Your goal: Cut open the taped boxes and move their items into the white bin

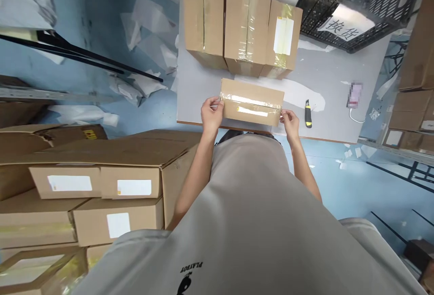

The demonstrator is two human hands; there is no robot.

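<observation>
A small cardboard box (251,102) lies near the front edge of the table, with clear tape along its top and a narrow white label. My left hand (212,113) grips its left end, thumb and fingers bent at the corner. At the right end, my right hand (290,122) pinches the lower corner; some fingertips are hidden by the box side. To the right of that hand lies a black and yellow utility knife (308,114). White backing paper (298,91) stretches behind the box and knife.
Three taped cardboard boxes (247,24) stand at the back of the grey table (339,73). A black plastic crate (352,10) with a handwritten sign occupies the back right. A blurred phone-like object (355,95) with a cable lies at right. Stacked labelled boxes (118,213) fill the lower left.
</observation>
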